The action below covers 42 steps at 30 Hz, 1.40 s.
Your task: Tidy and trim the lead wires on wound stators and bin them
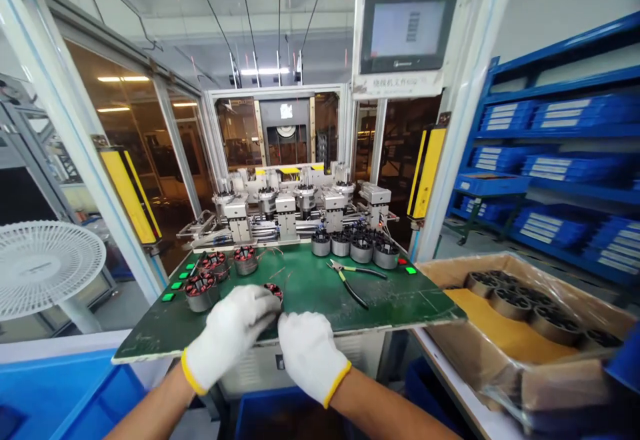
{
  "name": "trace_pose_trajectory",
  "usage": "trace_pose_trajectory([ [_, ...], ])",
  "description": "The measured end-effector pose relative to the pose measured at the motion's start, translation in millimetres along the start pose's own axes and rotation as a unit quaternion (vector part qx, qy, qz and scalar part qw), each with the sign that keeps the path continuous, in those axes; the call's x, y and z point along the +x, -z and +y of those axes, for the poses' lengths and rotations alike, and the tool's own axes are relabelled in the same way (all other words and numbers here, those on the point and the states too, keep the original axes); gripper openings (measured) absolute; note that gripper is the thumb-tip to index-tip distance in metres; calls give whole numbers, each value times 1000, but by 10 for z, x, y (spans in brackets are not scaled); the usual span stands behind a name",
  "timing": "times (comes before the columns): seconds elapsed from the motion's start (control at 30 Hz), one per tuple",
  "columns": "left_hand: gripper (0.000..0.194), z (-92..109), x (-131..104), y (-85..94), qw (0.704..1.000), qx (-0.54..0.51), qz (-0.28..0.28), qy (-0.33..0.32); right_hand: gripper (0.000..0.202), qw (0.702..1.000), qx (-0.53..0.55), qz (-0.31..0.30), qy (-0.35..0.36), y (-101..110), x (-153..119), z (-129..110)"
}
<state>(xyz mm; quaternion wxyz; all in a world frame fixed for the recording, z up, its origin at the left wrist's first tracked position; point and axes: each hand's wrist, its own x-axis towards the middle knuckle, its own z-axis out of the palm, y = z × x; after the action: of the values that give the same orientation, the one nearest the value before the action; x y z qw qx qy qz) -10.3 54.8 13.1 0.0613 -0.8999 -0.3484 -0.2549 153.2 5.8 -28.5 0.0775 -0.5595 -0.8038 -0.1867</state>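
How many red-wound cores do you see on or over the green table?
4: a partly covered core at the left hand; a middle core farther back; and, farther left, a front core and a rear core behind it. Others may be hidden.

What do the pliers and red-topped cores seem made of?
Pliers: metal head, judging by its grey sheen; black and yellowish-green grips, probably plastic or rubber.
Red-topped cores: likely metal sides, from their grey sheen; reddish tops, perhaps coated wire.

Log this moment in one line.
left hand: holding red coil | right hand: beside it, fingertips hidden | pliers: lying on green table
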Motion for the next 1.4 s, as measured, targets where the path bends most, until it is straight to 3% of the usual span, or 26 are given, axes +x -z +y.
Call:
trace_pose_trajectory([
  [0.17, 21, 52, -103, -353, 982, 149, 97, -59, 18, 997, 29, -67, -12, 139, -22, -44],
  [0.37, 23, 47, -91, -497, 972, 95, 200, -83, 20, 991, 57, -115, -27, 272, -32, -138],
  [0.43, 25, 36, -88, -513, 968, 65, 223, -93, 18, 994, 38, -100, -14, 365, -15, -90],
  [0.57, 23, 34, -77, -542, 956, 49, 274, -96, 28, 995, 29, 33, 87, 673, 137, 209],
  [0.63, 19, 36, -83, -558, 959, 63, 263, -83, 37, 990, 6, 54, 134, 740, 261, 403],
  [0.77, 21, 23, -104, -561, 972, 58, 218, -62, 21, 990, -66, -55, 111, 525, 358, 619],
  [0.87, 18, 14, -50, -473, 983, 29, 179, -10, 14, 988, -38, -101, 115, 272, 245, 535],
  [1.03, 16, 58, 193, -181, 999, -3, -6, 33, 23, 991, 59, -56, 107, 47, 135, 245],
  [1.13, 15, 98, 278, -44, 998, 11, -58, 34, 21, 991, 108, -42, 70, -49, 104, 171],
  [1.27, 21, 88, 171, 20, 998, -34, -52, 20, 25, 986, 132, 21, 104, -85, -121, 244],
  [1.33, 25, 45, 59, -45, 998, -57, -22, 3, 32, 981, 166, 38, 99, 15, -256, 378],
  [1.4, 26, -3, -40, -187, 998, -43, 31, -15, 32, 973, 221, 12, 66, 199, -336, 587],
])
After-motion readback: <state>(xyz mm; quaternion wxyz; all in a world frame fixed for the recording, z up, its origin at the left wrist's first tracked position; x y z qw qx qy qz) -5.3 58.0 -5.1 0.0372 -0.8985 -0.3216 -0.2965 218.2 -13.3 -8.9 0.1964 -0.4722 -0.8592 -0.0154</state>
